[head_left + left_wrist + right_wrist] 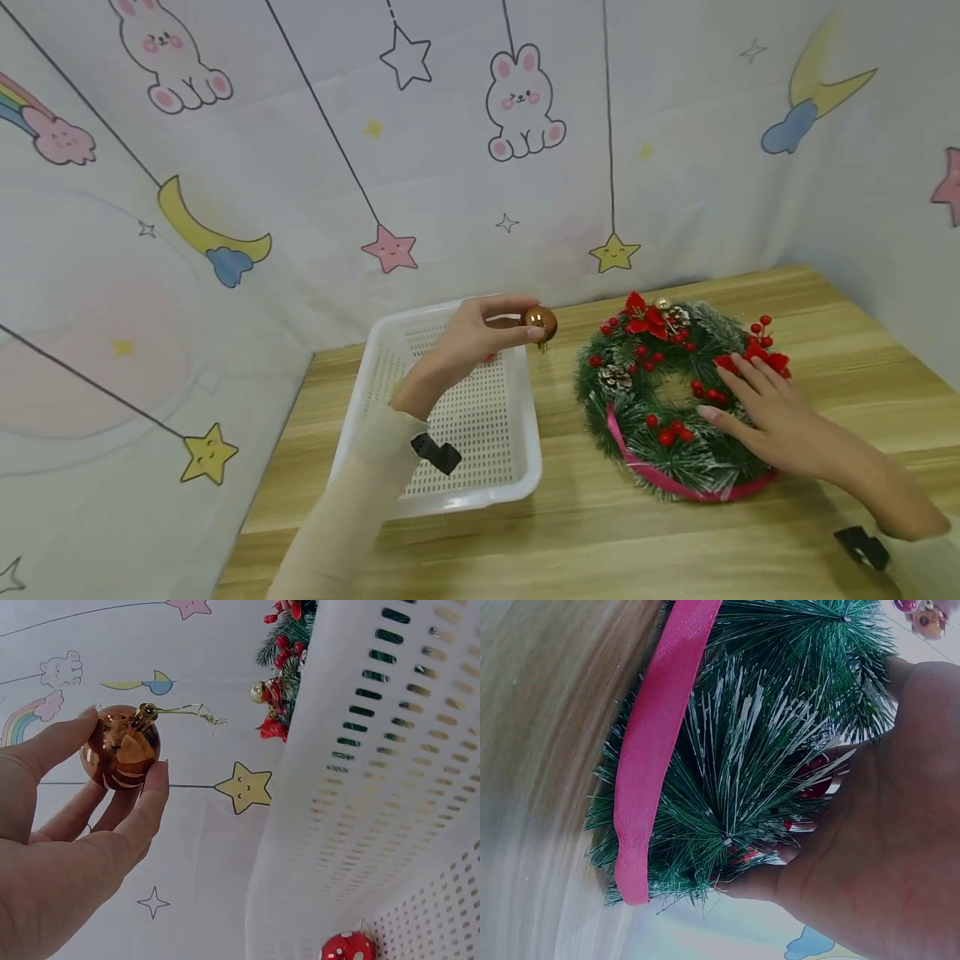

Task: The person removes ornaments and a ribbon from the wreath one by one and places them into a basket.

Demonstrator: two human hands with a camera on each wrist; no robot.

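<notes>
I am pinching a copper bauble [543, 319] between the thumb and fingertips of the left hand [468, 337], at the upper middle of the head view, where it is showing just right of the white basket [531, 433]. The left wrist view is showing the gold cord [180, 711] sticking out freely to the right, so I am judging this grip a good one: light on the slick ball, cord uncovered. The right hand [780, 421] is lying with fingers apart on the green wreath [701, 454], at the right of the frame, over a red flower [780, 364].

For doing this well, I am favouring a steady pinch, the cord leading and clear of the basket. With the right hand I am advising flat, gentle pressure, enough for steadying the wreath without crushing the flower, bending the berries [667, 435] or dragging the pink ribbon [663, 480].
</notes>
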